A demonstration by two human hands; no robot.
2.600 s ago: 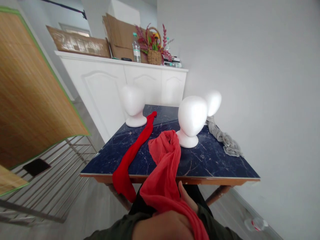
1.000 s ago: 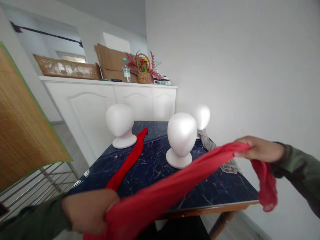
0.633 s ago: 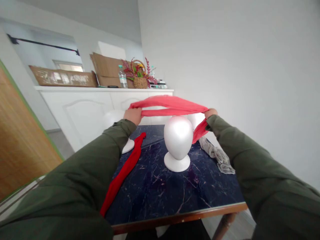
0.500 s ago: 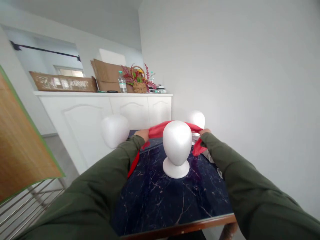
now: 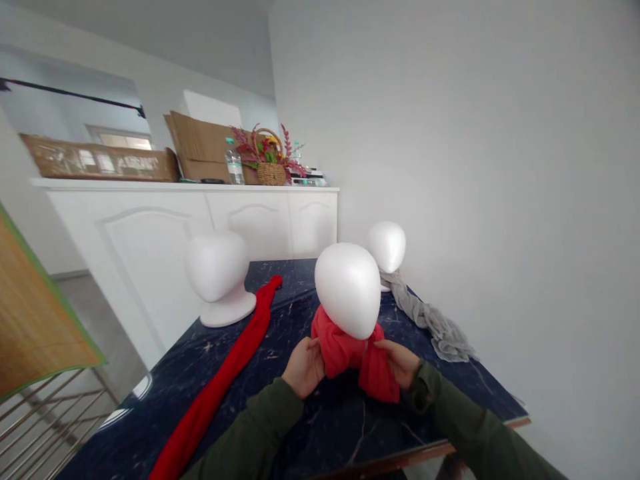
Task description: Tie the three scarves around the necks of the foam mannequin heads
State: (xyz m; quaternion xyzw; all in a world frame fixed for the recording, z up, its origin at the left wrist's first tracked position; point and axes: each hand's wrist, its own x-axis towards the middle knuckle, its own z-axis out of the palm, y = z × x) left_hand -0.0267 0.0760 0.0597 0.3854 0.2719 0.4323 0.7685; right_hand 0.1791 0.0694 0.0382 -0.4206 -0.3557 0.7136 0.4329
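Now the scarf (image 5: pixel 340 352) lies round the neck of the near head (image 5: pixel 347 288); your left hand (image 5: pixel 304 370) has fingers pinching its left side; your right hand (image 5: pixel 401 365), nearer its downward-hanging end (image 5: pixel 379 378), pinches that.

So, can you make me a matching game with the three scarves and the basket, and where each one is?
Things:
1. coral scarf
2. red scarf
3. grey scarf
4. basket

Places:
A. on the table, beside the left head
B. on the white cabinet
C. at the front head's neck, held by the left hand and right hand
D. trailing from the right head

Pairs: 1-C, 2-A, 3-D, 4-B
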